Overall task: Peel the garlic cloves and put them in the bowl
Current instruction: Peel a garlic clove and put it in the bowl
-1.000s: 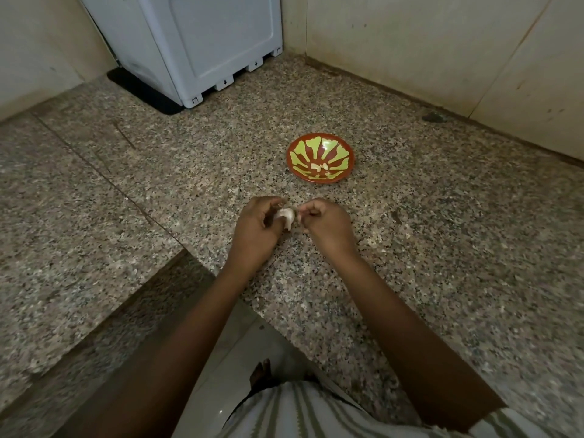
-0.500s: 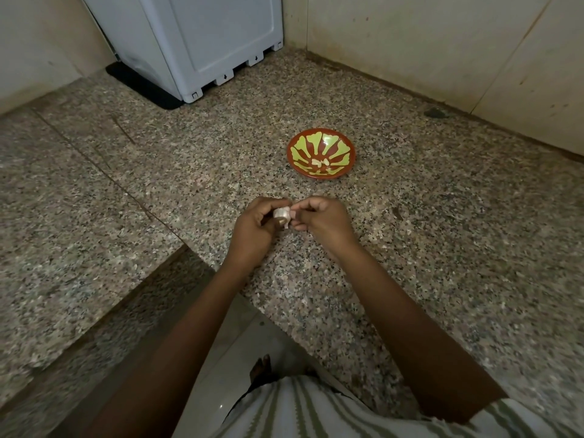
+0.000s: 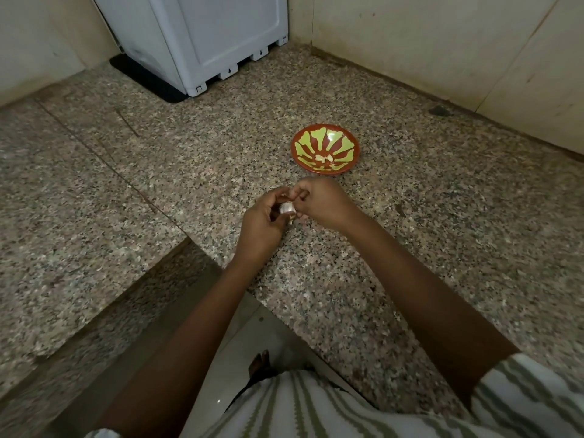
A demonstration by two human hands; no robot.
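Speckled granite counter point(image 3: 426, 263) fills the frame; its near edge cuts diagonally at lower centre. Striped shirt point(image 3: 316, 409) partly hides a foot point(image 3: 259, 363) below. Mid-frame, just above the counter: left hand point(image 3: 262, 224) curls round a garlic clove point(image 3: 287, 208), right hand point(image 3: 327, 203) pinches its upper end; whether skin or flesh, hard to make out. Open counter to either side. Beyond, near the hands: red-and-green bowl point(image 3: 356, 153) holding a few peeled cloves point(image 3: 324, 158). Upper left: white appliance point(image 3: 215, 36), top cut off.
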